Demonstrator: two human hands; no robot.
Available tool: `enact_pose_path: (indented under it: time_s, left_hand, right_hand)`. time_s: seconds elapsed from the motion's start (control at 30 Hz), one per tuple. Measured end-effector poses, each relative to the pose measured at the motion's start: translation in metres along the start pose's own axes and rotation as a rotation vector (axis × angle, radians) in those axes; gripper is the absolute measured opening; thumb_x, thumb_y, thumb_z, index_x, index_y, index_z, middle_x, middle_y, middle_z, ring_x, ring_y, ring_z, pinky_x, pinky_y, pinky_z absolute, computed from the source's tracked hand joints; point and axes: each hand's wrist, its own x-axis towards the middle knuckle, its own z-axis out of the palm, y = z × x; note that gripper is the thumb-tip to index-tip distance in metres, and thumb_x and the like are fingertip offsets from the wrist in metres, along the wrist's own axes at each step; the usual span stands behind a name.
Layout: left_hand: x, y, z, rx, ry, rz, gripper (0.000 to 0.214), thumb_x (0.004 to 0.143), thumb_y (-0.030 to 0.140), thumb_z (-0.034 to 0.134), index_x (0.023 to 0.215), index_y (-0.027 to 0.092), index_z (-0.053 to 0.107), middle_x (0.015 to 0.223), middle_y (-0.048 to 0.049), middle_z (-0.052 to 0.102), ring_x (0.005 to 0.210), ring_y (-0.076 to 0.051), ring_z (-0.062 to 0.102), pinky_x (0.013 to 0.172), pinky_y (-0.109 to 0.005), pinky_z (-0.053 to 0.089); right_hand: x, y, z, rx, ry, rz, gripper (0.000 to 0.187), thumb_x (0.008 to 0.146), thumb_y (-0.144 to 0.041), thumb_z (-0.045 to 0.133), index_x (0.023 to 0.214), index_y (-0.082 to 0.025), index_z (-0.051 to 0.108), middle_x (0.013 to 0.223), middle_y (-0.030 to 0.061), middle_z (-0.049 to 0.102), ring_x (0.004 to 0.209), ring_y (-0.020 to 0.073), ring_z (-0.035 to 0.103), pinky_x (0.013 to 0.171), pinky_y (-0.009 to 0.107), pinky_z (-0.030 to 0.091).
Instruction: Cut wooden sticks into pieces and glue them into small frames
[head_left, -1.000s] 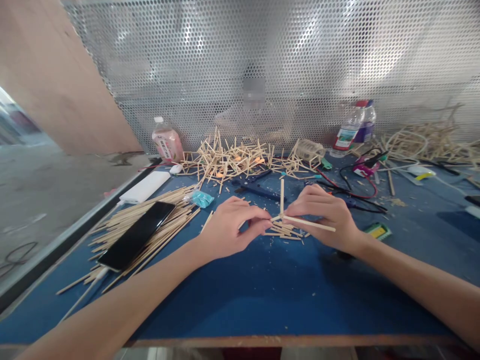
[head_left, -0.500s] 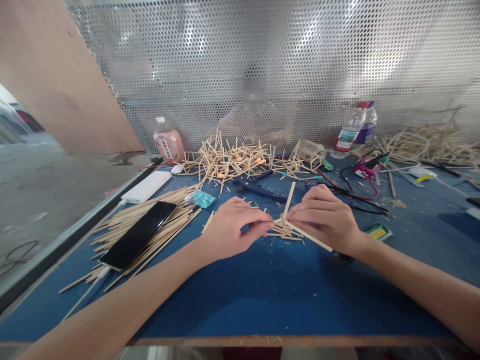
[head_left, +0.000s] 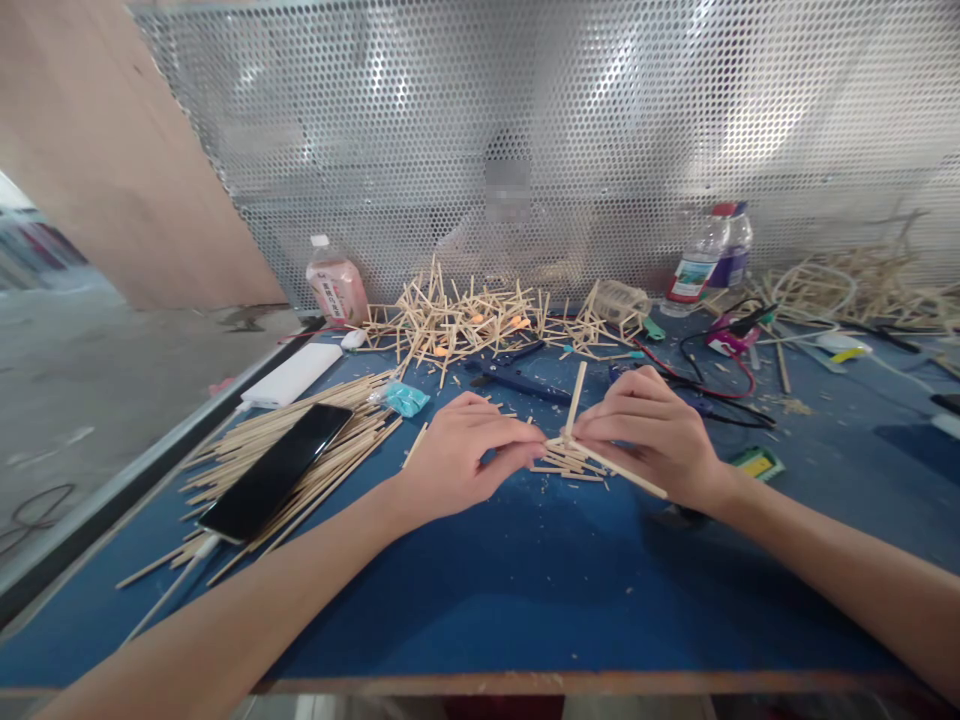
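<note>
Between my hands is a small joined piece of wooden sticks [head_left: 616,470], with one stick pointing up and another slanting down to the right. My left hand [head_left: 474,450] pinches its left end between thumb and forefinger. My right hand [head_left: 651,432] is closed on the piece near the joint, its fingers partly hiding the sticks. Below them on the blue table lie several short cut sticks [head_left: 581,476]. Just beyond the hands rests a dark blue tool with long handles [head_left: 525,383], whose kind I cannot make out.
A black phone [head_left: 277,472] lies on long sticks [head_left: 360,447] at left, near a white power bank [head_left: 292,375] and blue packet [head_left: 407,399]. Behind stand a heap of joined sticks [head_left: 465,315], a pink bottle [head_left: 337,285] and a red-capped bottle [head_left: 697,262]. Cables [head_left: 739,412] run at right.
Both hands keep their hold on the stick piece. The upright stick has tilted very slightly to the left; otherwise almost nothing has moved.
</note>
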Motion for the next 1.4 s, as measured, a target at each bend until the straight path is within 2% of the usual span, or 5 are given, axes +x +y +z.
enact_pose_path:
  time_s: [0.43, 0.57, 0.67, 1.0, 1.4]
  left_hand:
    - [0.001, 0.0, 0.002, 0.046, -0.008, -0.042, 0.01, 0.096, 0.031, 0.058, 0.097, 0.023, 0.065, 0.08, 0.0042, 0.073, 0.075, -0.012, 0.065, 0.084, -0.033, 0.043]
    - [0.001, 0.004, 0.001, 0.059, 0.207, -0.09, 0.022, 0.09, 0.035, 0.063, 0.105, 0.019, 0.058, 0.107, -0.0061, 0.069, 0.102, -0.02, 0.061, 0.093, -0.039, 0.043]
    - [0.001, 0.005, -0.002, 0.036, 0.324, -0.09, 0.015, 0.092, 0.034, 0.058, 0.091, 0.019, 0.056, 0.092, -0.005, 0.066, 0.091, -0.019, 0.06, 0.086, -0.039, 0.045]
    - [0.0, 0.008, 0.007, -0.146, -0.028, -0.293, 0.03, 0.089, 0.043, 0.065, 0.109, 0.022, 0.062, 0.079, 0.0033, 0.073, 0.063, -0.01, 0.063, 0.065, -0.026, 0.05]
    - [0.002, 0.007, 0.006, -0.044, 0.025, -0.181, 0.019, 0.096, 0.032, 0.057, 0.098, 0.022, 0.073, 0.082, -0.0007, 0.072, 0.063, -0.009, 0.057, 0.059, -0.023, 0.047]
  right_hand:
    - [0.001, -0.001, 0.001, -0.02, 0.011, -0.015, 0.016, 0.084, -0.013, 0.072, 0.091, -0.027, 0.069, 0.079, -0.0029, 0.076, 0.07, 0.0162, 0.056, 0.067, 0.037, 0.04]
    - [0.003, -0.001, 0.001, -0.032, 0.074, 0.011, 0.014, 0.08, -0.016, 0.076, 0.085, -0.026, 0.068, 0.075, -0.0028, 0.074, 0.069, 0.0159, 0.059, 0.066, 0.036, 0.04]
    - [0.003, 0.001, 0.0, -0.057, 0.1, 0.057, 0.013, 0.08, -0.018, 0.077, 0.085, -0.026, 0.068, 0.075, -0.0022, 0.074, 0.067, 0.0159, 0.058, 0.066, 0.037, 0.04]
    - [0.003, -0.001, 0.004, -0.038, 0.125, 0.118, 0.012, 0.08, -0.015, 0.075, 0.083, -0.025, 0.068, 0.072, -0.0007, 0.072, 0.066, 0.016, 0.06, 0.065, 0.036, 0.043]
    - [-0.003, 0.003, 0.009, 0.073, 0.106, 0.138, 0.01, 0.083, -0.016, 0.072, 0.086, -0.025, 0.069, 0.076, 0.0018, 0.074, 0.072, 0.0178, 0.066, 0.066, 0.034, 0.052]
